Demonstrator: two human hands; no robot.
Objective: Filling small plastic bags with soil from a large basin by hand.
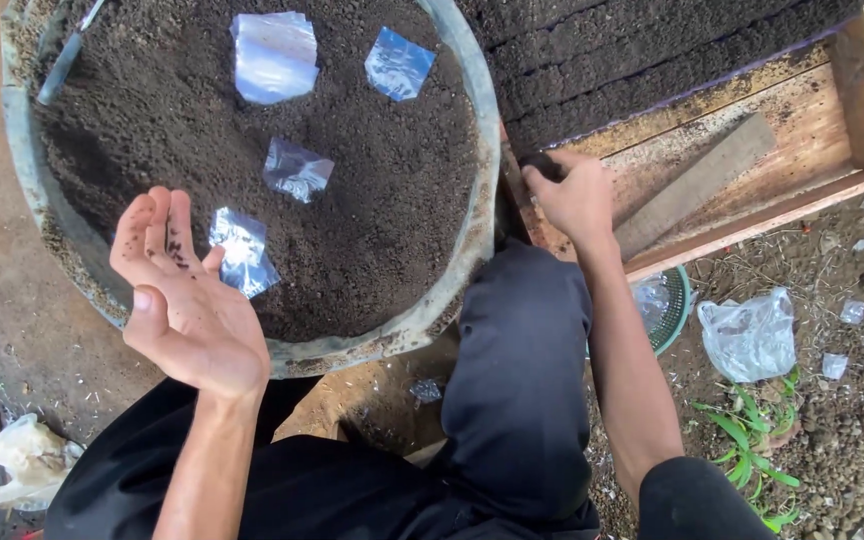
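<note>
The left hand (184, 300) is hovering palm-up over the near rim of a round basin (472, 230) full of dark soil (372, 200). Its grip is spread, fingers (157, 235) loosely curled, holding nothing but a few dark specks lying on them. Just beside those fingers a small clear bag (242, 250) is lying on the soil. Three more bags are lying farther in: one near the middle (297, 168), a larger one (274, 55) and a bluish one (398, 62) toward the far side.

The right hand (574, 195) is reaching past the basin to the corner of a wooden tray (802, 130), its grip pressed together around a small dark thing (542, 163); what it is, I cannot tell. Rows of dark soil blocks (632, 50) are filling the tray's far part, and a flat wooden slat (697, 185) is lying on its bare boards near the hand. A knee in dark trousers (522, 350) is sitting between basin and tray.
</note>
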